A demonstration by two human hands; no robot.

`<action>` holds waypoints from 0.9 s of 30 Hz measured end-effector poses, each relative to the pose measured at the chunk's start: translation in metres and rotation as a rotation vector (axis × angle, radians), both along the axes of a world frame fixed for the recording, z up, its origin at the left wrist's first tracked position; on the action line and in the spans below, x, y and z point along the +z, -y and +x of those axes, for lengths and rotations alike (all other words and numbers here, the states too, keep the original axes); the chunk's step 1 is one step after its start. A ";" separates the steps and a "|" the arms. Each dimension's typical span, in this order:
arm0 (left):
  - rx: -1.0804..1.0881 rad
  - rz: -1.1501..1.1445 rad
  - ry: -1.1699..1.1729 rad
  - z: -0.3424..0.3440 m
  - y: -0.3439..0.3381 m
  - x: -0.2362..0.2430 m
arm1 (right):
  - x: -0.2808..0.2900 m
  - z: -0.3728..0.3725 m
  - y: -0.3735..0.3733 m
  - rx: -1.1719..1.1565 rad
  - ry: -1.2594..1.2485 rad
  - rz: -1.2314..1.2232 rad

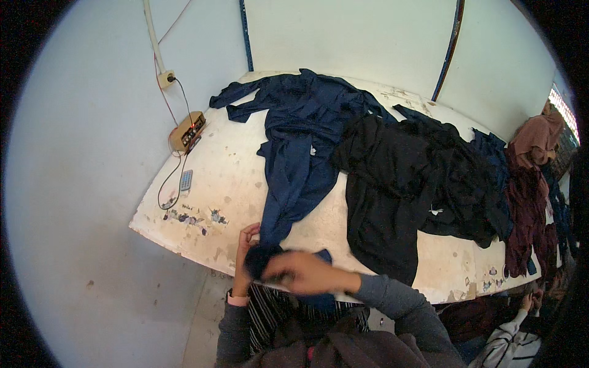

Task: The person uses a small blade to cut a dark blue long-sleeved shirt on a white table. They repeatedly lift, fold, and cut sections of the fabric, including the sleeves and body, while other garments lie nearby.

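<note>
A navy blue garment lies stretched over the white table, its near end bunched up at the front edge. My left hand grips that dark bunched end from the left side, fingers partly hidden behind the cloth. Across the bunch from the right comes my right hand, smeared by motion. Its fingers look curled at the fabric, but whether they pinch it or hold some small dark thing cannot be made out. More navy cloth hangs below the right hand, over the table edge. A black garment with a small white tag lies just to the right.
On the left of the white table stand a tan box device with a cable and a small grey remote control. Maroon clothing lies at the right end. Another person in a striped top is at lower right.
</note>
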State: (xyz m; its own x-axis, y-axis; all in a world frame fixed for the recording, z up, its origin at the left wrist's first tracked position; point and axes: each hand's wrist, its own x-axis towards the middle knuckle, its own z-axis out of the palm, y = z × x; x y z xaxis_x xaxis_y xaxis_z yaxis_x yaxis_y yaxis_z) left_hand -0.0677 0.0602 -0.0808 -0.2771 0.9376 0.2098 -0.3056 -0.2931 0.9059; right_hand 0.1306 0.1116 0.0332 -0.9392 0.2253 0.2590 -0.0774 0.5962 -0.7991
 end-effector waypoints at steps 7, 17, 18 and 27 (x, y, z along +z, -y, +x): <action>0.064 -0.150 -0.441 0.008 0.005 0.025 | -0.030 0.009 0.059 0.282 0.213 -0.155; 0.990 0.053 0.148 -0.124 0.111 0.059 | -0.003 0.052 0.022 0.261 0.061 -0.340; 1.025 0.037 0.105 -0.133 0.121 0.050 | -0.012 0.054 0.008 0.046 0.067 -0.276; 1.111 -0.420 -0.568 -0.144 0.154 -0.003 | -0.058 0.052 -0.058 -0.559 0.283 0.253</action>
